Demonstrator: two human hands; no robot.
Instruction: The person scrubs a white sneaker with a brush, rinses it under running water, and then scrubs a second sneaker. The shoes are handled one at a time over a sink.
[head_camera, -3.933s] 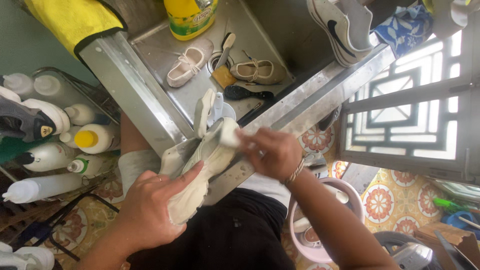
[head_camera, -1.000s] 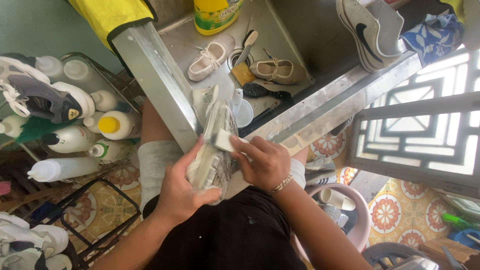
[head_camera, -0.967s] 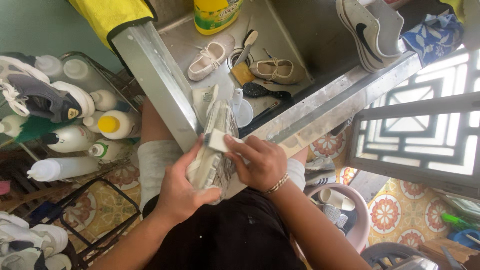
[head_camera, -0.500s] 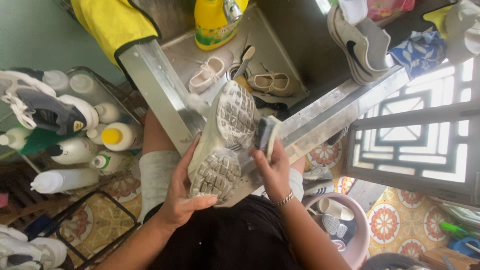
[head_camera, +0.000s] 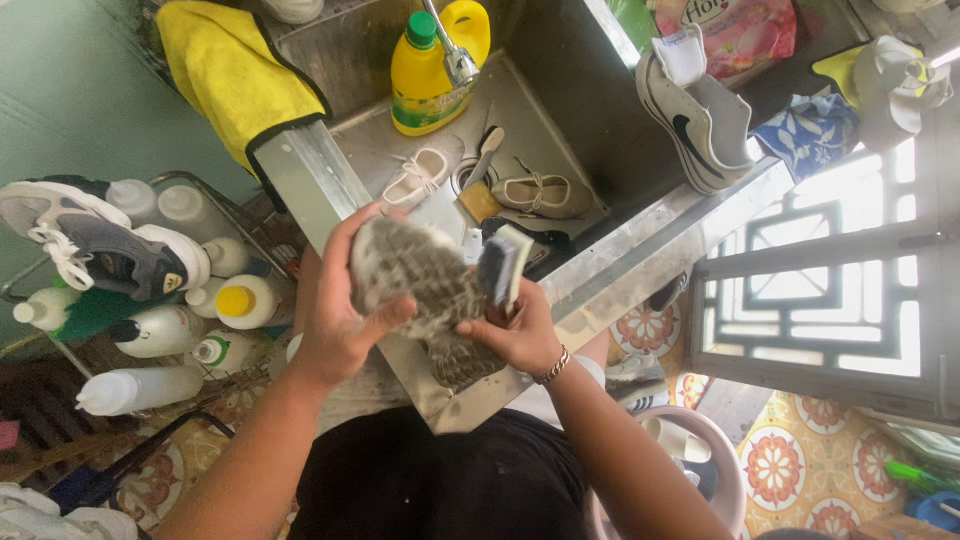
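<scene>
Firmly, the left hand (head_camera: 340, 320) kept a closed grip around the toe of a dirty shoe (head_camera: 420, 295), its rough grey sole turned up, above the near rim of a steel sink (head_camera: 640, 235). The right hand (head_camera: 515, 335) closed its grip on a scrub brush (head_camera: 500, 268) pressed against the sole's edge; its bristles were hard to make out. Beyond, the basin was crowded: small beige shoes (head_camera: 545, 195), a yellow bottle (head_camera: 425, 80). A yellow cloth (head_camera: 235, 75) draped the left rim. A white sneaker (head_camera: 695, 115) leaned on the far wall.
</scene>
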